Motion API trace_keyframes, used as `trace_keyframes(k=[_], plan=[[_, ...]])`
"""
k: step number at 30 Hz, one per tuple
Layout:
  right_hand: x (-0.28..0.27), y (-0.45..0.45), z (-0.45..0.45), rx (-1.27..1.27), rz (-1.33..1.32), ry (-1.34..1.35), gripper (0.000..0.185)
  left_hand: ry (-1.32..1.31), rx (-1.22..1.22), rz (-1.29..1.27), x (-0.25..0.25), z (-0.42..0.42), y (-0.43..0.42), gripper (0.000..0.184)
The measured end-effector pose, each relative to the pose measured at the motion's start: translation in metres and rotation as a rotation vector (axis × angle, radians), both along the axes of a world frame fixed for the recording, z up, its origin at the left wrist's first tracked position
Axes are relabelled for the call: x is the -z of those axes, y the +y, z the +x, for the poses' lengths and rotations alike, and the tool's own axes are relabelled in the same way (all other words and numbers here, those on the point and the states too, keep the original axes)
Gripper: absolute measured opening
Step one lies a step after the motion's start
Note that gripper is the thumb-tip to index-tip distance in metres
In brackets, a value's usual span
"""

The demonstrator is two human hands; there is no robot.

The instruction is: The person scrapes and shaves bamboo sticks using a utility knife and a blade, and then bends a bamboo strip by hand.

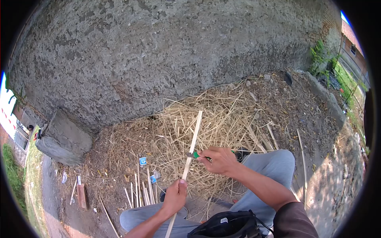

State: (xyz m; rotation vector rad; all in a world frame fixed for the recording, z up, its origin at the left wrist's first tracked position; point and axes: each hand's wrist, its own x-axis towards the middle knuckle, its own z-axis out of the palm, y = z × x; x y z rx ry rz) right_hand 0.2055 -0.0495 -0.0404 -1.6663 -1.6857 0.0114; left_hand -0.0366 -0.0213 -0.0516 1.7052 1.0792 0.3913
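My left hand (174, 196) is closed around the lower part of a long pale bamboo strip (195, 133), thumb lying along it. The strip slants up and away over a heap of shavings, and its near end runs down past my left forearm. In my right hand (218, 160) is a knife with a green handle (195, 155), fingers wrapped round it. Its short dark blade crosses the strip above my left hand and appears to touch it. Most of the handle is hidden by my fingers.
Pale shavings (222, 115) cover the ground before a rough wall (158, 51). A stone block (69, 137) stands left. Several cut strips (139, 190) lie beside my left knee, near plastic cups (153, 179). An open black bag (226, 226) sits at my lap.
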Motion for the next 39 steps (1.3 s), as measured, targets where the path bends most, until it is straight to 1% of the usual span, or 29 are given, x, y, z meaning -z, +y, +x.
trace_keyframes(k=[1, 2, 3, 4, 5, 7, 8, 9, 10, 11, 13, 15, 17, 18, 20, 22, 24, 25, 26, 27, 28, 30, 31, 33, 34, 36, 37, 39], plan=[[0.003, 0.002, 0.001, 0.011, -0.016, -0.006, 0.017, 0.0, -0.012, -0.04, -0.001, 0.0, 0.0, 0.032], [0.008, 0.01, 0.016, 0.116, -0.046, 0.046, 0.017, 0.001, -0.011, -0.043, -0.001, -0.004, -0.008, 0.032], [0.01, 0.021, 0.043, 0.224, -0.075, 0.1, 0.016, 0.025, 0.072, -0.046, -0.002, -0.011, -0.02, 0.033], [0.007, 0.024, 0.076, 0.338, -0.174, 0.098, 0.016, 0.053, 0.158, -0.047, -0.004, -0.018, -0.028, 0.034], [0.008, 0.024, 0.105, 0.454, -0.269, 0.099, 0.017, 0.064, 0.168, -0.042, -0.008, -0.023, -0.029, 0.034], [0.018, 0.021, 0.126, 0.554, -0.119, 0.082, 0.018, -0.022, 0.125, -0.041, -0.014, -0.029, -0.027, 0.036], [0.022, 0.023, 0.126, 0.56, -0.117, 0.077, 0.018, -0.111, 0.066, -0.205, -0.016, -0.03, -0.017, 0.035], [0.027, 0.023, 0.125, 0.535, -0.013, 0.259, 0.019, -0.125, 0.062, -0.213, -0.017, -0.032, -0.008, 0.035], [0.03, 0.021, 0.121, 0.499, 0.08, 0.438, 0.02, -0.156, -0.032, -0.406, -0.024, -0.032, -0.002, 0.034], [0.027, 0.017, 0.109, 0.487, 0.059, 0.428, 0.02, -0.181, -0.13, -0.6, -0.029, -0.031, 0.0, 0.033], [0.015, 0.01, 0.075, 0.229, 0.008, 0.558, 0.016, -0.179, -0.119, -0.601, -0.03, -0.024, 0.002, 0.033], [-0.012, -0.005, 0.038, 0.1, -0.112, 0.445, 0.016, -0.179, -0.074, -0.594, -0.028, -0.014, 0.003, 0.032], [-0.011, -0.011, 0.016, -0.054, -0.091, 0.36, 0.019, -0.168, -0.064, -0.598, -0.028, -0.008, 0.001, 0.032], [-0.011, -0.012, 0.01, -0.057, -0.09, 0.358, 0.019, -0.148, -0.053, -0.605, -0.028, -0.005, 0.0, 0.031], [-0.012, -0.015, 0.0, -0.147, -0.003, 0.151, 0.016, -0.143, -0.053, -0.609, -0.024, -0.002, 0.0, 0.031], [-0.017, -0.019, -0.007, -0.163, -0.033, 0.148, 0.017, -0.134, -0.052, -0.613, -0.021, 0.0, 0.001, 0.031], [-0.016, -0.022, -0.008, -0.172, -0.059, 0.143, 0.018, -0.093, -0.051, -0.585, -0.019, 0.003, 0.002, 0.035], [-0.012, -0.023, -0.009, -0.162, -0.085, 0.066, 0.019, -0.089, -0.048, -0.583, -0.013, 0.003, 0.002, 0.035], [-0.009, -0.023, -0.009, -0.151, -0.112, -0.011, 0.021, -0.081, -0.036, -0.494, -0.004, 0.002, 0.002, 0.037], [-0.008, -0.024, -0.009, -0.147, -0.111, -0.009, 0.021, -0.073, -0.024, -0.405, 0.005, 0.001, 0.002, 0.04], [-0.008, -0.025, -0.009, -0.138, -0.119, -0.003, 0.021, -0.071, -0.021, -0.405, 0.011, 0.0, 0.001, 0.04], [-0.009, -0.024, -0.009, -0.129, -0.127, 0.001, 0.022, -0.052, 0.03, -0.13, 0.021, -0.001, 0.001, 0.044], [-0.012, -0.025, -0.009, -0.124, -0.135, -0.016, 0.022, -0.053, 0.03, -0.13, 0.024, -0.002, 0.0, 0.044], [-0.012, -0.026, -0.007, -0.119, -0.146, -0.033, 0.022, -0.032, 0.052, 0.07, 0.028, -0.003, -0.002, 0.042], [-0.008, -0.025, -0.004, -0.089, -0.106, 0.008, 0.022, -0.032, 0.052, 0.071, 0.022, -0.001, -0.004, 0.042], [-0.003, -0.022, -0.004, -0.056, -0.064, 0.056, 0.021, 0.114, 0.056, 0.174, 0.008, 0.0, -0.009, 0.038], [-0.003, -0.021, -0.003, -0.065, -0.077, 0.053, 0.021, 0.114, 0.056, 0.173, 0.004, -0.001, -0.011, 0.038], [-0.004, -0.017, 0.002, -0.076, -0.089, 0.043, 0.022, 0.131, 0.075, 0.25, -0.001, -0.001, -0.012, 0.039]])
